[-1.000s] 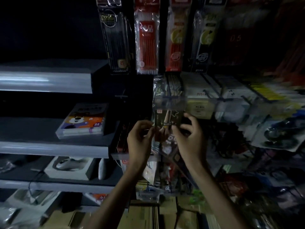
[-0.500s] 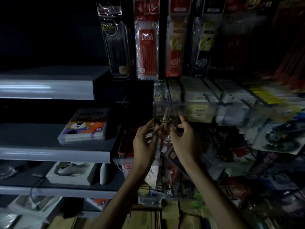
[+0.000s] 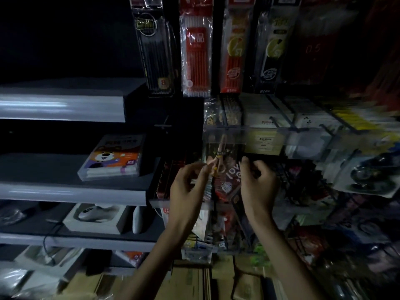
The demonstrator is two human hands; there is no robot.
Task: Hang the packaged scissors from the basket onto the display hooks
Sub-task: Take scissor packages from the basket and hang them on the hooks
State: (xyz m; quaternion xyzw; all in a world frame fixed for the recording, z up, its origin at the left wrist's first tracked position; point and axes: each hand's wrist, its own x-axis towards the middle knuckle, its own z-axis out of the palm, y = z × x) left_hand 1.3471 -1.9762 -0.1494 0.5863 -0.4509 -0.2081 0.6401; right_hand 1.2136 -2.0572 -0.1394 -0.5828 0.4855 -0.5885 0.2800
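Just below a clear price rail point(image 3: 303, 135) at centre frame, the packaged scissors point(image 3: 219, 158) sit upright between two hands. The left hand point(image 3: 188, 191) pinches the packet's left edge. The right hand point(image 3: 257, 187) curls its fingers at the right edge, its grip too blurred to tell.

Stationery shop: hanging pen packs point(image 3: 195, 50), stocked shelves point(image 3: 71, 189).

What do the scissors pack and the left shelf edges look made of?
The scissors pack: apparently glossy clear plastic over printed card; it glints and print shows through. The shelf edges: smooth semi-gloss grey, probably painted metal or laminate, judging by long light streaks. Dim light leaves both uncertain.
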